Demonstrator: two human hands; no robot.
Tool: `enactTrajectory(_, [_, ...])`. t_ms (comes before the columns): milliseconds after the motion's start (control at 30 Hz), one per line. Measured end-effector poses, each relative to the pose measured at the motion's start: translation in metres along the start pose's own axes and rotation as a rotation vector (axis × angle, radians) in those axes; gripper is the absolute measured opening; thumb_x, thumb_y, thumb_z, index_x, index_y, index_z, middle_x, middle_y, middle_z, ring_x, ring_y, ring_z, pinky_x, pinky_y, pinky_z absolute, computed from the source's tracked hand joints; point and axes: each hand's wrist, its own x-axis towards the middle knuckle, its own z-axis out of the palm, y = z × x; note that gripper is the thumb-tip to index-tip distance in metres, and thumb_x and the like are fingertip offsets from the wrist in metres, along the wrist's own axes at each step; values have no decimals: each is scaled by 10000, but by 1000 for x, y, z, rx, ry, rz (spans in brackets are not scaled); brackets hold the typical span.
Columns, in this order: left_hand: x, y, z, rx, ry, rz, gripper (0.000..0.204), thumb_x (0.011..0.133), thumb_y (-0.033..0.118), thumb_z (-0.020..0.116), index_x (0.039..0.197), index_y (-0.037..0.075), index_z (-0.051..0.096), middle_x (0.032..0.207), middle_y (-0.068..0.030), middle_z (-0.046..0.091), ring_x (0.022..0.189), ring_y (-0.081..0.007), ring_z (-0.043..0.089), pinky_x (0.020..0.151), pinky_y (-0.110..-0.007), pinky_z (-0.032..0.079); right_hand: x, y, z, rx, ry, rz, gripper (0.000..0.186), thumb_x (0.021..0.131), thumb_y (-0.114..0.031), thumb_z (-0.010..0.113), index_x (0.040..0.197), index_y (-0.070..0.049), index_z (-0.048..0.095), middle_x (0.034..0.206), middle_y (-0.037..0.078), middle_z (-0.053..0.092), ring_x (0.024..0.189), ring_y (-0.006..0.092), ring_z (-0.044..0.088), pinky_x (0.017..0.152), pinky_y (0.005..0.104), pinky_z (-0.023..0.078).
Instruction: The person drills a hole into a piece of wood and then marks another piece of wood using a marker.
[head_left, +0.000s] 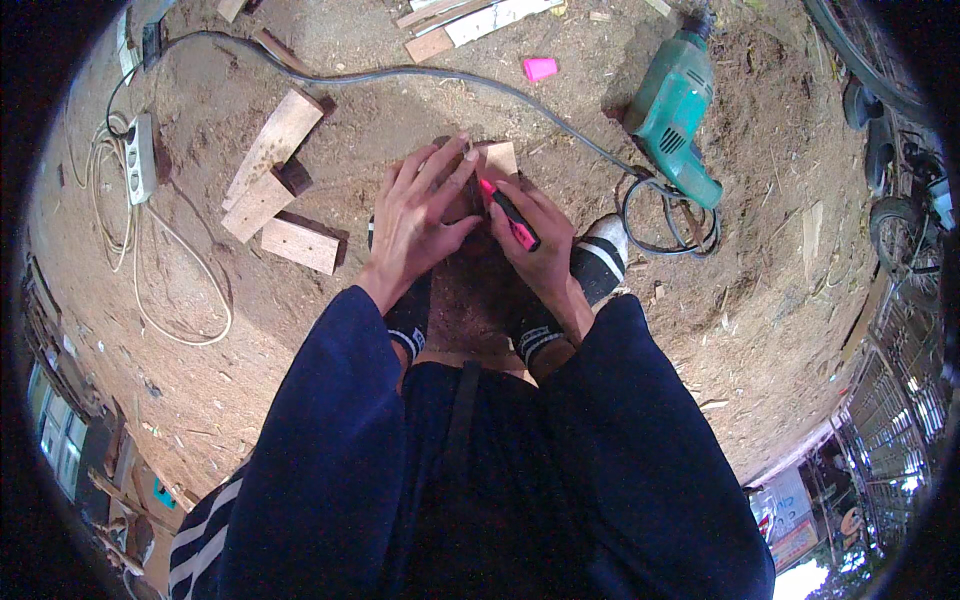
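Observation:
Between my feet, a piece of wood point(497, 158) lies under my hands; its light face shows at the far end, and the rest is shaded or covered. My left hand point(418, 212) lies over its left side, fingers stretched out and thumb pointing right. A pink and black marker point(514, 216) is gripped in my right hand point(541, 240), its pink end directed at the wood beside my left fingertips. Whether the tip touches the surface I cannot tell.
A green power drill point(672, 120) lies at the far right with its black cable point(440, 72) running left. At left are several wood blocks point(300, 243) and a white power strip point(140, 160). Planks point(480, 22) and a pink plastic piece point(540, 68) lie beyond my hands.

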Motion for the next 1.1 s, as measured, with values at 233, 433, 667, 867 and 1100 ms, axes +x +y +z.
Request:
enactTrajectory(233, [-3, 0, 1, 21, -13, -14, 893, 624, 271, 903, 1457, 193, 590, 1546, -40, 515, 1314, -310, 536, 1049, -449, 455, -8, 3, -3, 4, -48, 16, 285, 854, -22, 765, 1136, -8, 727, 890, 146, 697, 791, 267, 703, 704, 347, 550])
enactTrajectory(433, [1, 2, 0, 2, -7, -5, 897, 616, 260, 908, 1454, 188, 593, 1539, -42, 518, 1314, -307, 536, 1052, -447, 456, -7, 3, -3, 21, -38, 25, 289, 853, -21, 764, 1139, -8, 723, 864, 143, 680, 732, 265, 683, 668, 345, 542])
enactTrajectory(667, [-1, 1, 1, 8, -7, -7, 887, 628, 247, 892, 1460, 195, 590, 1542, -40, 513, 1315, -311, 534, 1066, -448, 450, -4, 4, 0, -17, -24, -73, 342, 847, -42, 786, 1182, -31, 715, 914, 147, 684, 799, 314, 704, 683, 373, 569])
enactTrajectory(867, [-1, -1, 1, -6, -2, -4, 880, 634, 251, 888, 1460, 199, 590, 1549, -38, 506, 1323, -313, 529, 1072, -458, 447, -2, 2, 2, -59, 5, -78, 340, 861, -47, 784, 1193, -25, 712, 1010, 175, 717, 862, 336, 720, 727, 381, 582])
enactTrajectory(1100, [-2, -2, 3, -11, -11, -19, 901, 621, 285, 908, 1460, 202, 590, 1558, -24, 498, 1326, -310, 527, 1073, -458, 450, -10, 1, -3, 12, 43, 18, 281, 859, -22, 759, 1139, -12, 738, 902, 149, 714, 776, 266, 714, 692, 334, 556])
